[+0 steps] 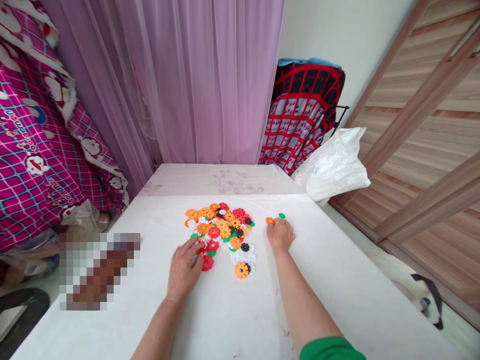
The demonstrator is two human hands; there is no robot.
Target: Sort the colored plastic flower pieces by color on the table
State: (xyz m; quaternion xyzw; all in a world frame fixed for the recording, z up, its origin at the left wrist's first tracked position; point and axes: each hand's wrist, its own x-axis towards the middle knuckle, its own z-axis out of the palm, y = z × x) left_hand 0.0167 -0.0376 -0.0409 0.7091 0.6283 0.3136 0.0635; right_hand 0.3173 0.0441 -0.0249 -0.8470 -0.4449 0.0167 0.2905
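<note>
A loose pile of notched plastic snowflake discs [225,230] in orange, red, white, green and black lies on the white-covered table [232,320]. At the pile's near left edge is my left hand [185,265], fingers stretched out over some red and white discs. My right hand [281,236] is to the right of the pile, apart from it. Its fingers are closed on an orange snowflake disc [269,220]; the grip itself is partly hidden. Just beyond those fingers shows a green disc [281,215]. An orange disc [242,270] sits at the pile's near end.
Lilac curtains [210,80] hang behind the table. A white plastic bag [333,162] stands off its far right corner, before a red and black patterned cloth [300,115]. Wooden cabinet doors [423,140] line the right. A blurred-out patch covers something at the table's left.
</note>
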